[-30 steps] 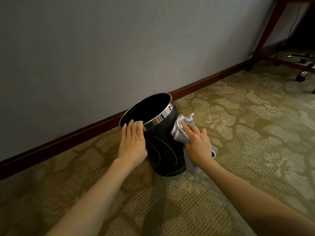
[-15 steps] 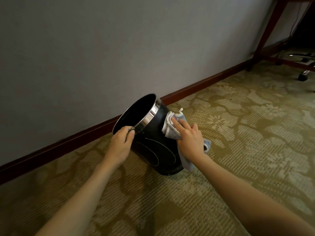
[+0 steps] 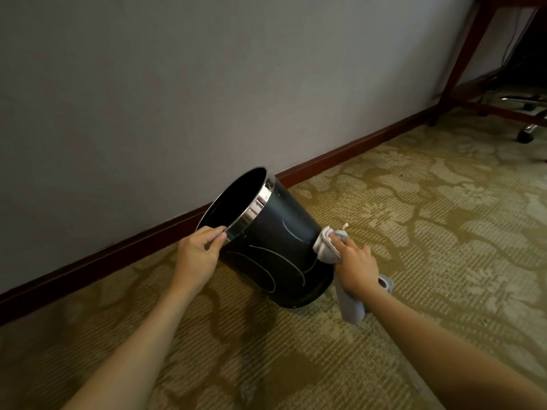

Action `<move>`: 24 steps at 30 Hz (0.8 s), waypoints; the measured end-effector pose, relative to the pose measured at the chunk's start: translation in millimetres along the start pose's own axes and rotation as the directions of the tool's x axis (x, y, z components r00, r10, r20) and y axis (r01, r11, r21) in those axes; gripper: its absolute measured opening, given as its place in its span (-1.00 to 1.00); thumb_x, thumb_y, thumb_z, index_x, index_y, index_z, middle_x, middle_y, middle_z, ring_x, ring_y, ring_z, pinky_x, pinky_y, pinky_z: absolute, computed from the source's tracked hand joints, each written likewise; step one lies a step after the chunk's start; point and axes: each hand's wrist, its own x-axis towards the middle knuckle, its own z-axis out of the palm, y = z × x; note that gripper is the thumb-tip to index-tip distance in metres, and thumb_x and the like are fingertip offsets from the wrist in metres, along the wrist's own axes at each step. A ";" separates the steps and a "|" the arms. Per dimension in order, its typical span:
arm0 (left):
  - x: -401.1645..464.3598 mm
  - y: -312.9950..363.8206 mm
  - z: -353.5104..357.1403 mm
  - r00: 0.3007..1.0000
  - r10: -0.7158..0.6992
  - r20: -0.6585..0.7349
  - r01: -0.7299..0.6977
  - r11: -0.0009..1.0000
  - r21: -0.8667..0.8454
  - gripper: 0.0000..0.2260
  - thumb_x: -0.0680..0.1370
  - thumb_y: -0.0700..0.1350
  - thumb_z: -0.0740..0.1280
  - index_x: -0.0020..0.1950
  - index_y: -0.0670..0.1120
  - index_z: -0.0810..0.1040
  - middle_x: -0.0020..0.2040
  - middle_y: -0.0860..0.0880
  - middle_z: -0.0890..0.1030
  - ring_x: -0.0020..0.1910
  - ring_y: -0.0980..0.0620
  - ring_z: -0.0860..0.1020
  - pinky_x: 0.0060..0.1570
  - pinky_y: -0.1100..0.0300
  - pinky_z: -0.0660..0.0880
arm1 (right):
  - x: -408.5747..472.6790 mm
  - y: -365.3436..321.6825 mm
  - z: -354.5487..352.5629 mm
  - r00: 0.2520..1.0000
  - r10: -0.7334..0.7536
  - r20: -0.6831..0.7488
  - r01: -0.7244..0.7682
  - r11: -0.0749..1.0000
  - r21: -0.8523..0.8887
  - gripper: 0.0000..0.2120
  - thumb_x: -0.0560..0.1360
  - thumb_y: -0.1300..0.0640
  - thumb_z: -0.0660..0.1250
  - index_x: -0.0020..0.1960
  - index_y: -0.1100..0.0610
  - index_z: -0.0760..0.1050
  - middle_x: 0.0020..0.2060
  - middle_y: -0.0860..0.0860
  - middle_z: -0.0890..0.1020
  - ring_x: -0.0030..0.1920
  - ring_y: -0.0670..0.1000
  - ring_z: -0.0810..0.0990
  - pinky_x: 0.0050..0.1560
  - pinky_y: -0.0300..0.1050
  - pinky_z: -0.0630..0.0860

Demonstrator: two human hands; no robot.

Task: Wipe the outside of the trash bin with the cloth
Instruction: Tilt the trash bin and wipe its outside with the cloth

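A black round trash bin [image 3: 275, 244] with a shiny metal rim band stands tilted to the left on the carpet, its mouth turned toward the wall. My left hand [image 3: 198, 255] pinches the near part of the rim. My right hand [image 3: 353, 266] grips a bunched pale grey cloth [image 3: 325, 247] and presses it against the bin's lower right side, near the base. A loose end of the cloth hangs below my right wrist.
A grey wall with a dark red baseboard [image 3: 340, 155] runs close behind the bin. Patterned olive carpet [image 3: 414, 232] covers the floor. At the far right stand a red-brown desk leg [image 3: 461, 57] and an office chair's wheeled base [image 3: 529, 131].
The bin has tipped further to the left. My left hand went from lying flat on the rim to pinching it. My right hand slid the cloth down the bin's side toward the base.
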 end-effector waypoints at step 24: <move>-4.3 -11.7 -3.9 0.994 -0.099 -0.051 0.098 0.995 -0.009 -0.76 0.57 -0.20 0.28 0.23 -0.16 0.55 -0.08 0.14 0.59 -0.04 0.22 0.57 -0.16 0.43 0.47 | 13.9 -43.7 -13.1 0.979 0.073 -0.189 -0.006 0.942 0.334 -0.56 0.48 0.21 0.21 0.33 -0.04 0.39 0.19 0.02 0.56 0.10 0.15 0.47 -0.08 -0.04 0.41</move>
